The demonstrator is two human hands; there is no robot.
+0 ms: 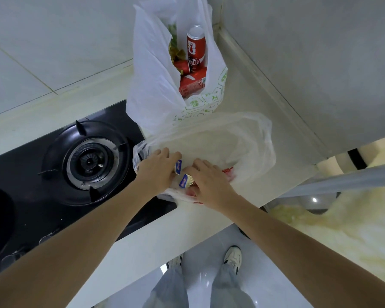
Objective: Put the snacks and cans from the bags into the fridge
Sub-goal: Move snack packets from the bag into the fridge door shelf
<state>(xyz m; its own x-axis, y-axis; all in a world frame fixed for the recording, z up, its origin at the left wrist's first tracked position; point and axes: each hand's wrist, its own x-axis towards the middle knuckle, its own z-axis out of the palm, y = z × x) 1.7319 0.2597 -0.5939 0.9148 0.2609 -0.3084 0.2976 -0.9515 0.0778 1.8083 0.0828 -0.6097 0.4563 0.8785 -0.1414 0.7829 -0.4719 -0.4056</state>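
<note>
Reaching into the near bag with both hands

Pinching a small blue-and-gold snack (178, 166) between thumb and fingers, the left hand (157, 172) is curling over the left rim of the clear bag (242, 138). Just right of it, the right hand (209, 182) is lying knuckles-up on the bag's mouth, fingers bent down among the wrappers; whether it is actually gripping anything I cannot tell. A second blue-and-gold snack (185, 181) is poking out at that hand's thumb side, between the two hands, and red wrappers (228, 171) are showing through the plastic just beyond the right fingers. The clear bag is sagging on the pale counter (249, 94), its far side billowing away from the hands.

Beyond it, touching its far edge, a white bag (151, 85) with green print is standing open. Inside, a red can (195, 46) is standing upright, another red can (192, 82) is lying on its side below it, and gold and red snack wrappers (176, 52) are sitting left of the cans.

Left of the left hand, a black hob (20, 174) with a burner (90, 160) is lying beside the clear bag.
</note>
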